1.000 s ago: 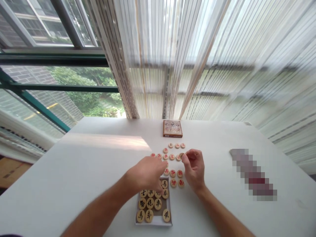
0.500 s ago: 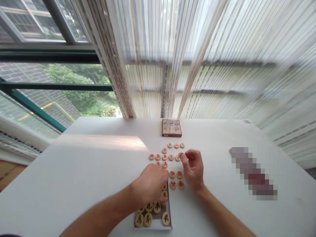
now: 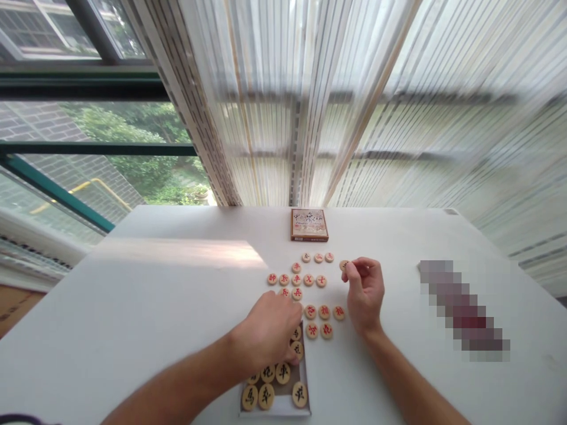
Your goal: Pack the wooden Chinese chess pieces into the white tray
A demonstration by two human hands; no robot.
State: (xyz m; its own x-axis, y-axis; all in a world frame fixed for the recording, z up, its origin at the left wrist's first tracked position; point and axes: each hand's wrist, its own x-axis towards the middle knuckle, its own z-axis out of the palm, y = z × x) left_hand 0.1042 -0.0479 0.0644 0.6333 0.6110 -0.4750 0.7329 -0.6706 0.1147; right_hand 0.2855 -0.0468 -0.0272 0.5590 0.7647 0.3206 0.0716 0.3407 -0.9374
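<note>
A: What's around the work?
B: A white table (image 3: 110, 313) across the lower frame, a striped sheer curtain (image 3: 270, 118) above it, and a green-framed window (image 3: 97, 149) at upper left.
A: And the right hand (image 3: 365, 292)?
B: Right of centre, thumb and finger pinched on one xiangqi piece (image 3: 344, 266): a round, pale wooden disc, its dark marking partly covered by the thumb.
A: Is it touching the table?
B: I can't tell.
A: What about the left hand (image 3: 272, 327)?
B: It covers the far part of an open tray (image 3: 277, 407) at bottom centre, fingers bent down. Whether they grip anything is hidden.
A: What's in the tray?
B: Black-lettered pieces (image 3: 266, 396), thick tan discs, face up. Just beyond, around mid-frame, red-lettered pieces (image 3: 309, 280) lie flat in loose rows, below a flat, brown-edged box (image 3: 309, 225) with a printed top.
</note>
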